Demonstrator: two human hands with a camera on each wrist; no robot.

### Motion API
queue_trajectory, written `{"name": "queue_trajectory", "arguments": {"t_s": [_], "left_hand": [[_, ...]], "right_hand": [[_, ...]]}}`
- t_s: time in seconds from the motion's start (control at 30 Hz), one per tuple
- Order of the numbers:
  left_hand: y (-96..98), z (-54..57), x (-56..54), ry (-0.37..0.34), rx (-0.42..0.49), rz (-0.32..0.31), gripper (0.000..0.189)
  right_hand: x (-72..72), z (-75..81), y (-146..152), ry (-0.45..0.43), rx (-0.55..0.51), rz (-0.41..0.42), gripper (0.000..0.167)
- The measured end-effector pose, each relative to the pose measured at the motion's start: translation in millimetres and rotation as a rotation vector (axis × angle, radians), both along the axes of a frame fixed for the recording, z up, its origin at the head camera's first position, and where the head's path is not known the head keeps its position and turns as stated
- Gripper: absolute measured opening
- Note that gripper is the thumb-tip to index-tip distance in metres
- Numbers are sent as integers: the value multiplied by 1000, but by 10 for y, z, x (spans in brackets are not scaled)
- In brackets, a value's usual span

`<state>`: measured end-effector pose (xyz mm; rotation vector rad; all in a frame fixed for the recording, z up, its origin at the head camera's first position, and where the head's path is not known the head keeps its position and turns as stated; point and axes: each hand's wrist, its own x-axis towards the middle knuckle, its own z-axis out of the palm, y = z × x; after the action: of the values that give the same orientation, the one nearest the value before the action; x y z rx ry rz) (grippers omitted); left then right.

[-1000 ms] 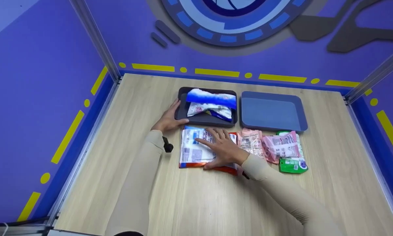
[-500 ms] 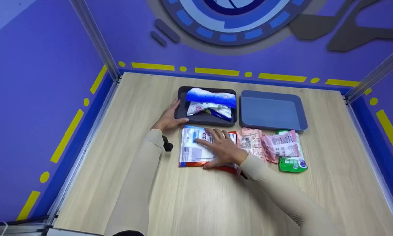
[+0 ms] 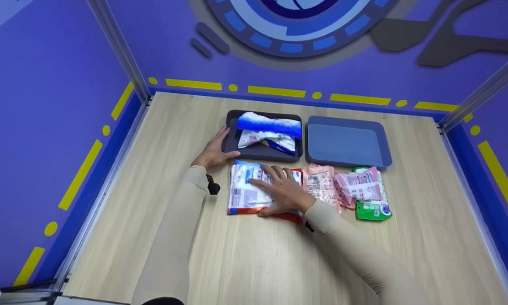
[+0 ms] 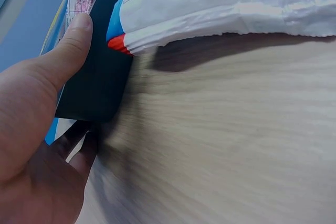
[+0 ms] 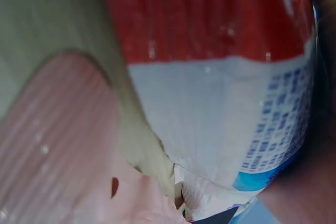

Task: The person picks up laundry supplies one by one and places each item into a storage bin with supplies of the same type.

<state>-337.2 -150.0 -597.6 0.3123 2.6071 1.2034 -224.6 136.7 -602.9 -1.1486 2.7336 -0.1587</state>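
Note:
In the head view, my left hand (image 3: 213, 152) lies at the near left corner of a dark grey tray (image 3: 230, 146). Its thumb touches the near rim while the fingers extend along the left side. Two white-and-blue plastic packets (image 3: 271, 127) lie crossed inside that tray. My right hand (image 3: 284, 190) rests spread over a white packet (image 3: 243, 190) with blue and red edges, just in front of the tray. The left wrist view has the thumb against the dark tray wall (image 4: 94, 87). Close up in the right wrist view is the packet's red and white surface (image 5: 194, 103).
A blue-grey tray (image 3: 347, 144) stands right of the dark one. Pink packets (image 3: 321, 182) and a green-and-white packet (image 3: 372, 210) lie in front of it, one pink packet (image 3: 360, 186) overlapping the green one. Purple panels (image 3: 59, 127) bound the wooden table (image 3: 245, 254).
The head view has shifted slightly, so everything sits a little farther left and higher. Both hands, the trays and the packets keep their places relative to one another.

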Motion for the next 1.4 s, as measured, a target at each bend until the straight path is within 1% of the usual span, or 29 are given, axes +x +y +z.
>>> {"name": "queue_trajectory", "arguments": {"t_s": [0.2,0.53,0.8,1.03,1.23,1.4], "left_hand": [[-17,1,-8,-7,-14,-3,101],[-6,12,8,-9,-20,-6,101],[-11,-2,-5,2,-22,-9,101],[-17,-7,-4,13,-18,-17,101],[-17,7,5,12,-11,-28,100],[-11,12,7,17,-9,-26,100]], "right_hand": [[6,0,-23,-5,-14,-6,107],[26,2,-11,-51,-31,-36,105],[19,-12,-13,-26,-41,-39,104],[34,29,-19,-86,-25,-77,102],[25,36,-29,-87,-16,-77,103],[21,43,-27,-100,-31,-80,101]]}}
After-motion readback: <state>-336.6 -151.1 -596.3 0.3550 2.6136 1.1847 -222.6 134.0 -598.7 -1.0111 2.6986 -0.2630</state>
